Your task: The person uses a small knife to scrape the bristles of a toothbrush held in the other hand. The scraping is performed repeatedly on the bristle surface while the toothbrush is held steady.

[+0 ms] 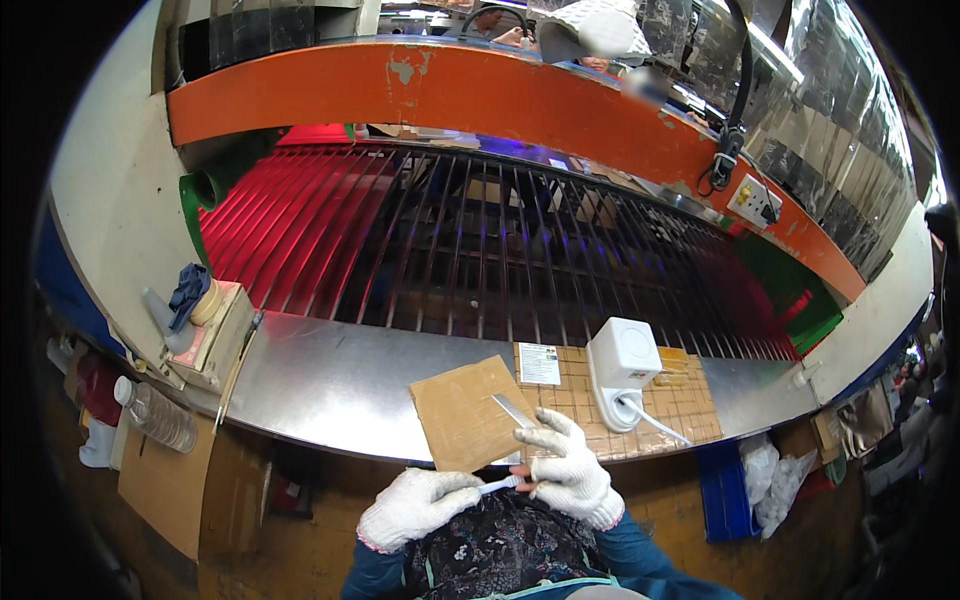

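gloves (pixel 420 506): white | slim piece (pixel 498 484): white | apron (pixel 490 545): black, floral | beam (pixel 460 85): orange | cardboard (pixel 465 415): brown

Seeing white rect. label (pixel 539 364) w/ rows of sm. dark print + coloured marks nr R edge, lying on grid-lined brown cardboard sheet (pixel 560 412); also seeing tiny coloured sticker (pixel 638 374) on white boxy device (pixel 625 345). Reading no words/nos. off either at this size.
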